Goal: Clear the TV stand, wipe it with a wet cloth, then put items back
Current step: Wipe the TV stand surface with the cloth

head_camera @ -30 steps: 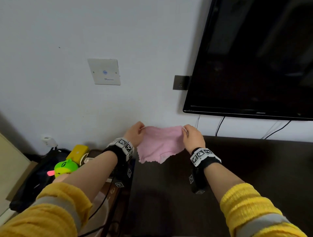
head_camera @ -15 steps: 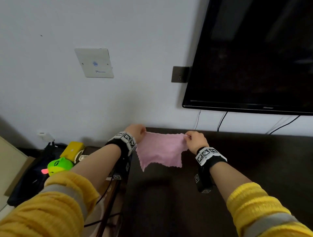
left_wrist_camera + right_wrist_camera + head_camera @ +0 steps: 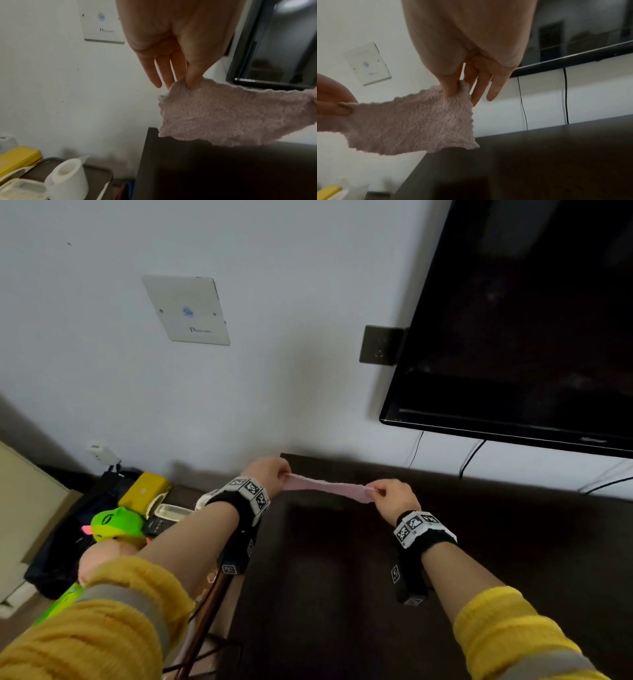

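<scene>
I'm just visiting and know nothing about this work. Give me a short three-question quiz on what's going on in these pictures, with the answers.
1. True or false: the pink cloth lies flat on the TV stand.
2. How does the left hand hold the cloth? A) balled in the fist B) pinched at a corner by the thumb and a finger C) pressed flat under the palm
3. Fill in: the yellow box sits to the ____ of the stand, seen from the person's side.

Key
1. False: it is stretched in the air between the left hand and the right hand, above the stand.
2. B
3. left
</scene>
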Tool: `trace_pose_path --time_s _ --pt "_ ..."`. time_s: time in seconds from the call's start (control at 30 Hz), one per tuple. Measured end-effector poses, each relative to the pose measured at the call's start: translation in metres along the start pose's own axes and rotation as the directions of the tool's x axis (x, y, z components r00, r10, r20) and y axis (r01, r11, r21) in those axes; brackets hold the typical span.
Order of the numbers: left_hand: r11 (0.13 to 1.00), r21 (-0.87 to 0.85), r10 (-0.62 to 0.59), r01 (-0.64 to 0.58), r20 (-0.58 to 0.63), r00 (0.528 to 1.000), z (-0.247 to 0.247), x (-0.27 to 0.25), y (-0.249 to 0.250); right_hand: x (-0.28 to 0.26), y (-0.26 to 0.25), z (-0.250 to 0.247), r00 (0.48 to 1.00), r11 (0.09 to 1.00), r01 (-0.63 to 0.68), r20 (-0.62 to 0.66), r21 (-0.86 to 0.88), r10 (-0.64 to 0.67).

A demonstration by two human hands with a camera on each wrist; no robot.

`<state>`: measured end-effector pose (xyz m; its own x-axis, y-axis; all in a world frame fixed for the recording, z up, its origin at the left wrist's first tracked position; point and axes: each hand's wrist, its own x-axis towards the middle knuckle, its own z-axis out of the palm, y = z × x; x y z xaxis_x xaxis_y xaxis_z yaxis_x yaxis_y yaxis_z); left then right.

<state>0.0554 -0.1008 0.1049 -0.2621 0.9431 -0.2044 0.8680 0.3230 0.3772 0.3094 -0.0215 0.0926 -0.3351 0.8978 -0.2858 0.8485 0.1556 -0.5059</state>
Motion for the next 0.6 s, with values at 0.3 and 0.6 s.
trace_pose_path --time_s 0.3,0.6 --pt "0.967 0.241 -0.080 -0.079 0.585 0.807 0.097 -0.044 -0.041 -0.040 0.056 0.097 0.831 0.983 -0.095 0.531 -0.155 0.165" --pt "0.947 0.313 -0.257 0.076 0.592 0.764 0.129 -0.045 -0.057 -0.037 0.057 0.134 0.878 0.973 -0.170 0.425 -0.155 0.221"
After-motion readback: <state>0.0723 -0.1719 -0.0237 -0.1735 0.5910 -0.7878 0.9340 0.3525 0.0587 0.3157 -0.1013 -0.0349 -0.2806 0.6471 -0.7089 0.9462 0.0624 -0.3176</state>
